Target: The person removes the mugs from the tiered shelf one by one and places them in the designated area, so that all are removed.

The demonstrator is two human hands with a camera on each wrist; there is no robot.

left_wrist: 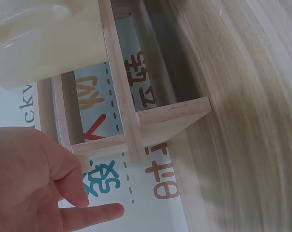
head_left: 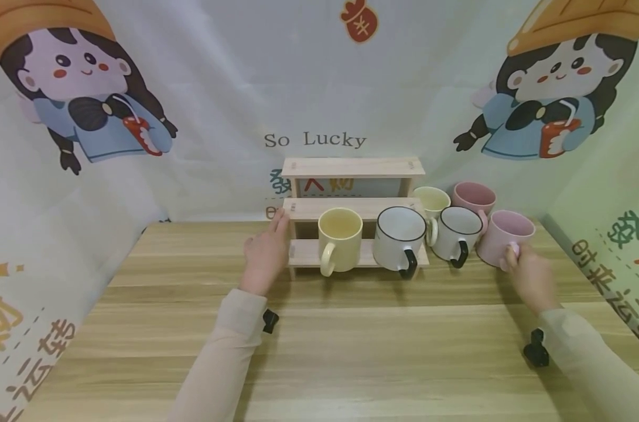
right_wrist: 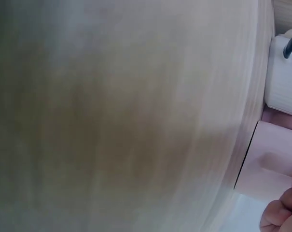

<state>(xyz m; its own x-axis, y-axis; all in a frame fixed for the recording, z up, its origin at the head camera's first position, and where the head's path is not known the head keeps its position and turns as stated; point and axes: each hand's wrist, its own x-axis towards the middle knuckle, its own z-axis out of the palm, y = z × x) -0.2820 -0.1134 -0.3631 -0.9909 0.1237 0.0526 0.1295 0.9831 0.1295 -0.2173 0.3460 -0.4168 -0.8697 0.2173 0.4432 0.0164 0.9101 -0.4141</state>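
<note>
My right hand [head_left: 532,278] grips the handle of the light pink mug [head_left: 501,237], at the right end of a cluster of mugs; in the right wrist view its curled fingers [right_wrist: 276,212] are beside that mug. With fingers extended, my left hand [head_left: 266,255] touches the left end of a small tiered wooden rack [head_left: 351,208]. On the rack's low front shelf stand a yellow mug [head_left: 340,240] and a white mug [head_left: 400,239] with black rim and handle. The left wrist view shows the rack's end [left_wrist: 174,116] from close by.
Right of the rack stand a smaller white mug [head_left: 456,234] with a black handle, a pale yellow mug [head_left: 432,200] and a darker pink mug [head_left: 474,196] behind. The wood-grain table [head_left: 351,351] ends at a printed cloth backdrop [head_left: 219,117].
</note>
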